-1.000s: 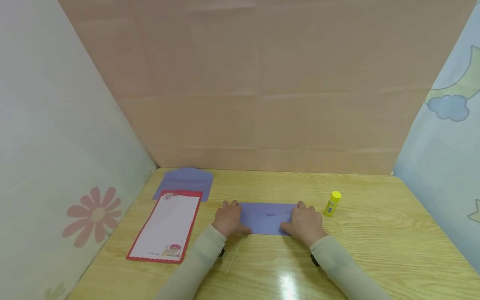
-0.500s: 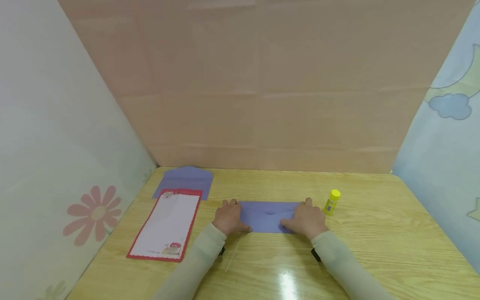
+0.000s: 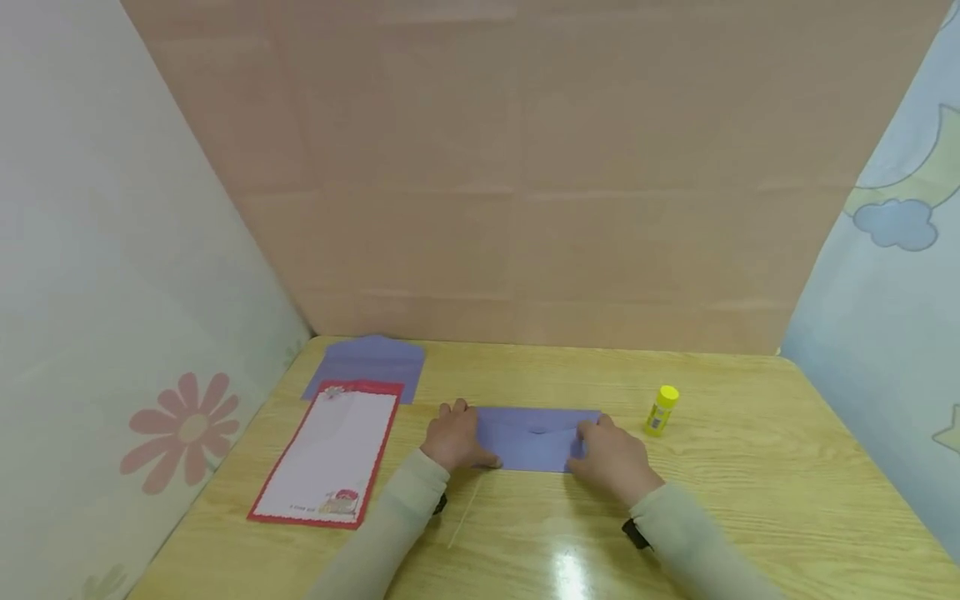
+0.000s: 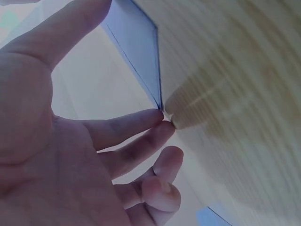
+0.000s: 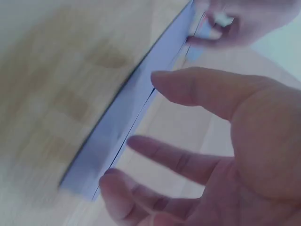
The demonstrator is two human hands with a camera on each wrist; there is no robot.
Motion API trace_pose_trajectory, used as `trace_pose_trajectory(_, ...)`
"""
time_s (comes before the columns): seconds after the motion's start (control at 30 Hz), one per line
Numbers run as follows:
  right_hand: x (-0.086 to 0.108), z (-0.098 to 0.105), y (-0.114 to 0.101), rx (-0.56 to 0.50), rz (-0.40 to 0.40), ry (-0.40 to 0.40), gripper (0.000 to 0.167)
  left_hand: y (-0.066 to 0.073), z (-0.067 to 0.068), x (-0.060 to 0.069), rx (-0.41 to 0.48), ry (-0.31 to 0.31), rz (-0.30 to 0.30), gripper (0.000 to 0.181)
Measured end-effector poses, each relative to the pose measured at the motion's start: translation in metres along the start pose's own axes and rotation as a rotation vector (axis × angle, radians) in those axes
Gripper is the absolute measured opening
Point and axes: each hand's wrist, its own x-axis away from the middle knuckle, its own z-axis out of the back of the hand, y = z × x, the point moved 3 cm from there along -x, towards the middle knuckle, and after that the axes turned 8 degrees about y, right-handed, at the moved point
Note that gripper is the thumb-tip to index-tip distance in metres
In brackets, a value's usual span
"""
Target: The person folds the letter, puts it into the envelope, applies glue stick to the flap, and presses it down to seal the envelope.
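Observation:
A purple envelope (image 3: 536, 450) lies flat on the table with its flap side up. At its left end rests my left hand (image 3: 454, 437); the thumb is at the near corner and the index finger touches the far corner in the left wrist view. Thumb and fingers there are spread apart, the outer fingers bent. My right hand (image 3: 615, 458) is over the right end, thumb near the front edge and fingers reaching onto the flap. In the right wrist view its thumb and fingers (image 5: 160, 153) are fairly straight and spread along the envelope (image 5: 136, 101).
Beyond my right hand stands a yellow glue stick (image 3: 662, 410). On the left lies a red-bordered white sheet (image 3: 330, 454), overlapping a second purple envelope (image 3: 375, 367) with its flap open. Walls bound the wooden table (image 3: 750, 467) at the back and sides.
My right hand has shifted from the envelope's right edge inward and slightly nearer, uncovering the far right corner. My left hand has stayed at the left end.

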Motion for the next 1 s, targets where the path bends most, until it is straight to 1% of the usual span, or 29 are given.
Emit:
trace_pose_trajectory(0.07, 0.008, -0.001, -0.011, -0.006, 0.061, -0.007, 0.036, 0.000, -0.001, 0.001, 0.006, 0.006, -0.003, 0.073)
trace_pose_trajectory(0.13, 0.014, -0.003, -0.020, 0.002, 0.125, -0.007, 0.032, 0.001, -0.001, 0.003, 0.010, 0.020, -0.010, 0.077)
trace_pose_trajectory(0.2, 0.018, -0.005, -0.028, 0.013, 0.175, -0.006, 0.033, 0.002, -0.001, 0.004, 0.012, 0.037, -0.015, 0.078)
trace_pose_trajectory(0.27, 0.020, -0.007, -0.032, 0.020, 0.195, -0.007, 0.036, 0.003, -0.001, 0.005, 0.006, 0.056, -0.017, 0.075)
trace_pose_trajectory(0.43, 0.013, -0.012, -0.031, 0.028, 0.164, -0.018, 0.040, 0.007, 0.000, 0.009, 0.001, 0.089, -0.033, 0.064)
trace_pose_trajectory(0.53, 0.005, -0.014, -0.028, 0.028, 0.153, -0.021, 0.041, 0.011, 0.001, 0.013, -0.007, 0.074, -0.049, 0.062)
trace_pose_trajectory(0.67, -0.008, -0.015, -0.024, 0.013, 0.140, -0.030, 0.042, 0.017, 0.002, 0.019, -0.015, 0.038, -0.063, 0.060)
trace_pose_trajectory(0.8, -0.023, -0.016, -0.020, -0.008, 0.116, -0.053, 0.045, 0.021, 0.001, 0.023, -0.031, 0.040, -0.086, 0.058)
trace_pose_trajectory(0.87, -0.030, -0.016, -0.019, -0.005, 0.112, -0.057, 0.045, 0.023, 0.000, 0.025, -0.032, 0.044, -0.095, 0.057)
trace_pose_trajectory(1.0, -0.044, -0.016, -0.016, 0.016, 0.107, -0.061, 0.045, 0.026, -0.001, 0.028, -0.031, 0.028, -0.101, 0.058)
